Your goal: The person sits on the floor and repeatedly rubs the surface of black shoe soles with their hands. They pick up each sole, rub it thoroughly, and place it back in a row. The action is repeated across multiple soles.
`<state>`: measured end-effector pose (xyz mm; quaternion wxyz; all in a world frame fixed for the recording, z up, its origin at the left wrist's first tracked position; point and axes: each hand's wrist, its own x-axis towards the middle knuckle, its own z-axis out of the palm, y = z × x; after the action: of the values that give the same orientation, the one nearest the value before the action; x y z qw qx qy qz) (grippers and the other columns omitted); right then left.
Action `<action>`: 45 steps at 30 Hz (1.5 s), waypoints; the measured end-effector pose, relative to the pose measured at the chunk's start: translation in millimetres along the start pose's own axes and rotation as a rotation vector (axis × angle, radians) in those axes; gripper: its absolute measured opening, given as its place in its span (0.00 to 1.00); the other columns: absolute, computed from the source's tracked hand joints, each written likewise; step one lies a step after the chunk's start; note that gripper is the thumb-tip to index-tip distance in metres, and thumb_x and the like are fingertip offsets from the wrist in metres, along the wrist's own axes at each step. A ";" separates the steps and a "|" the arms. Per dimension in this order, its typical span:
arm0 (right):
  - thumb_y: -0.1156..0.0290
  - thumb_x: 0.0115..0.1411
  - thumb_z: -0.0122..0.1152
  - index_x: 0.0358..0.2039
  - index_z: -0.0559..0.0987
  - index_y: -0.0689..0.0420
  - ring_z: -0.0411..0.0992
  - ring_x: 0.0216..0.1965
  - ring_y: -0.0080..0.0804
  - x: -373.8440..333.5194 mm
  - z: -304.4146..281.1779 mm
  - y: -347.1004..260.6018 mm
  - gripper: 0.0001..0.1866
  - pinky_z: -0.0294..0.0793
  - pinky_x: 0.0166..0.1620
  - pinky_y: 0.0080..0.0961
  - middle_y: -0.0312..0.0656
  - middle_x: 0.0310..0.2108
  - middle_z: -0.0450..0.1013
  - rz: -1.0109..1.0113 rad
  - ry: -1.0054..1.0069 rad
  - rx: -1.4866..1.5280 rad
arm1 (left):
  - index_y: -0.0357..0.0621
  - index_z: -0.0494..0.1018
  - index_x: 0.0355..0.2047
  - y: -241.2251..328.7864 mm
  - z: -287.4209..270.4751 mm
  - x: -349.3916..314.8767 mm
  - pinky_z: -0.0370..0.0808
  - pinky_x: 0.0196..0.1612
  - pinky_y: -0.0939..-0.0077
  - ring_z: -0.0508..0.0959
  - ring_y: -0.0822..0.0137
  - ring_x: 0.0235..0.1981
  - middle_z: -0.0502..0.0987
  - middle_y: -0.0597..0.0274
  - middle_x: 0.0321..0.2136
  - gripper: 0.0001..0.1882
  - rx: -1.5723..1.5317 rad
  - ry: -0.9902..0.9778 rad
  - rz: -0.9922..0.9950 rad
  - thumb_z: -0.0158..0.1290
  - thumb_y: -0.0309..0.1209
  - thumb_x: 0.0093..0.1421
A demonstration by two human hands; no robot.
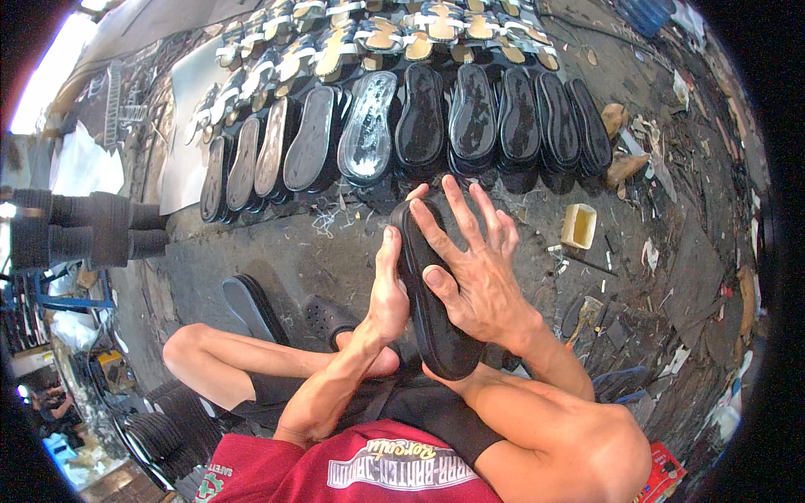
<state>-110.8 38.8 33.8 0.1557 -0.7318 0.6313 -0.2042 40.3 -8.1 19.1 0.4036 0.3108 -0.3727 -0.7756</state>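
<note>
A black shoe sole [444, 339] is tilted up in front of my lap, its heel end near my thigh. My left hand [388, 293] grips it along the left edge, with the thumb up the side and the other fingers hidden behind. Over the sole's upper right face, my right hand [488, 281] has its fingers spread, the thumb and index finger lying on or just above the surface. Whether they press on it, I cannot tell.
Stacks of black soles [419, 117] stand in a row ahead, one with a shiny top [367, 126]. Behind them lie rows of sandals [381, 35]. A small yellowish container [579, 226] sits to the right, near scattered scraps. Loose soles [254, 308] and a dark clog [325, 320] lie left.
</note>
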 end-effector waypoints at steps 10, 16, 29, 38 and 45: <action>0.33 0.76 0.31 0.79 0.60 0.25 0.42 0.80 0.57 5.0 -12.0 8.5 0.35 0.39 0.74 0.67 0.42 0.84 0.43 -0.023 -0.033 -0.037 | 0.36 0.67 0.71 33.6 2.2 3.6 0.77 0.64 0.65 0.81 0.61 0.58 0.78 0.53 0.63 0.34 -0.096 0.088 -0.218 0.33 0.49 0.79; 0.32 0.76 0.30 0.78 0.63 0.22 0.43 0.80 0.57 7.3 -19.9 13.3 0.34 0.40 0.73 0.68 0.42 0.84 0.43 -0.072 -0.055 -0.092 | 0.38 0.66 0.72 46.0 -11.9 2.9 0.77 0.61 0.69 0.82 0.67 0.55 0.79 0.54 0.60 0.33 -0.096 0.047 -0.369 0.34 0.48 0.80; 0.31 0.76 0.30 0.75 0.67 0.21 0.44 0.80 0.56 7.3 -32.7 15.8 0.33 0.39 0.74 0.65 0.43 0.83 0.45 -0.169 -0.115 -0.122 | 0.38 0.76 0.60 44.7 -29.7 7.7 0.81 0.54 0.70 0.85 0.66 0.47 0.84 0.54 0.50 0.27 -0.151 0.132 -0.433 0.42 0.47 0.78; 0.32 0.76 0.36 0.75 0.66 0.16 0.41 0.81 0.51 -14.6 -22.7 -5.9 0.30 0.40 0.73 0.62 0.39 0.83 0.45 -0.233 -0.153 -0.043 | 0.36 0.69 0.70 42.8 -20.6 17.0 0.75 0.65 0.64 0.80 0.62 0.58 0.80 0.56 0.60 0.33 -0.084 0.032 -0.278 0.32 0.46 0.78; 0.40 0.80 0.23 0.79 0.63 0.48 0.38 0.83 0.51 -38.9 -31.8 61.0 0.39 0.32 0.79 0.52 0.45 0.84 0.42 0.095 0.253 0.352 | 0.42 0.72 0.67 10.4 -73.6 44.2 0.81 0.52 0.55 0.84 0.51 0.48 0.83 0.45 0.47 0.35 -0.584 -0.046 -0.352 0.35 0.54 0.75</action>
<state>-183.7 68.8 27.8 0.2099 -0.6315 0.6340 -0.3940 80.7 -74.2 -19.2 0.3268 0.2241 -0.0844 -0.9143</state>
